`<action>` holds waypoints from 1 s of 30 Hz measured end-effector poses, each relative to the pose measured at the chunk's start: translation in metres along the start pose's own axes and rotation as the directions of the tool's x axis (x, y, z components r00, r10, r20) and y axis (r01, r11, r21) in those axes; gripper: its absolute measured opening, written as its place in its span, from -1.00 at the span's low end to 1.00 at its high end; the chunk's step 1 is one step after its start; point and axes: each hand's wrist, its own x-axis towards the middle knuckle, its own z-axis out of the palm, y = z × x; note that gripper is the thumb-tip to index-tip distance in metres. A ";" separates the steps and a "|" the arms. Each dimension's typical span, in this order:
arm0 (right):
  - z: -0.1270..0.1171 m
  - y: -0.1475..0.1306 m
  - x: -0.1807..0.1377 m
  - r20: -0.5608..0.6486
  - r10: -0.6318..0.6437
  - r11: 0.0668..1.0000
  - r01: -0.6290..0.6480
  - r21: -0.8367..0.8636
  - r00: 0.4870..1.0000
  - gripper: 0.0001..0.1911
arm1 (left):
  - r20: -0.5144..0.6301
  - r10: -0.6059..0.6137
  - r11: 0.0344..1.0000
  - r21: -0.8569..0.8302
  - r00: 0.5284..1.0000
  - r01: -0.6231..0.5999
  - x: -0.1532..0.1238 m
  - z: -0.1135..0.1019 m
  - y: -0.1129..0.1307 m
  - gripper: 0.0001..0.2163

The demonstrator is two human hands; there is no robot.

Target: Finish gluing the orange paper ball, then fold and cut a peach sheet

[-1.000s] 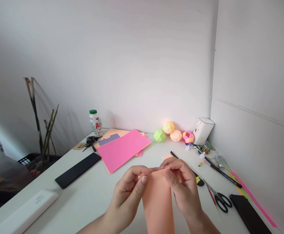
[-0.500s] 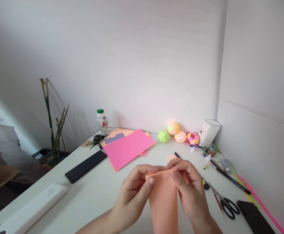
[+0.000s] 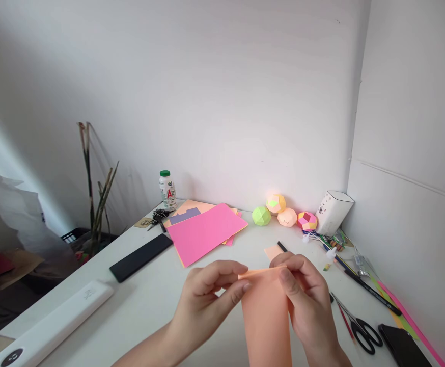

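Observation:
An orange sheet of paper (image 3: 266, 316) hangs down between my two hands, its top edge folded over. My left hand (image 3: 211, 300) pinches the top left corner between thumb and forefinger. On the other side, my right hand (image 3: 308, 295) grips the top right corner, thumb in front and fingers behind. The lower end of the sheet runs out of the picture. Beyond my right hand lie a small orange paper piece (image 3: 273, 252) and a dark stick-like thing, partly hidden.
A pink sheet (image 3: 207, 234) tops a paper stack. Several paper polyhedra (image 3: 261, 216) stand by the wall. Scissors (image 3: 365, 334), a phone (image 3: 404, 346) and pens lie right. At left are a black case (image 3: 141, 257), a white bar-shaped device (image 3: 60, 321) and a bottle (image 3: 168, 191).
The view has shifted slightly left. My left thumb and forefinger have opened out somewhat into a looser pinch at the corner, and the folded edge looks flatter.

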 end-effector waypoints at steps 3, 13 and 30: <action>0.000 0.000 0.000 0.000 -0.010 1.000 0.010 -0.019 1.000 -0.79 | 0.004 -0.007 0.999 0.039 1.000 0.007 0.001 0.000 0.003 -0.92; 0.001 -0.001 -0.001 0.016 -0.062 0.998 0.062 -0.016 0.998 -0.82 | 0.000 -0.062 0.994 0.088 0.998 0.062 0.001 0.000 0.005 -0.87; 0.001 0.000 -0.001 0.021 -0.092 0.996 0.092 0.006 0.996 -0.85 | 0.023 -0.046 0.998 0.037 0.999 0.045 0.005 0.001 0.013 -0.94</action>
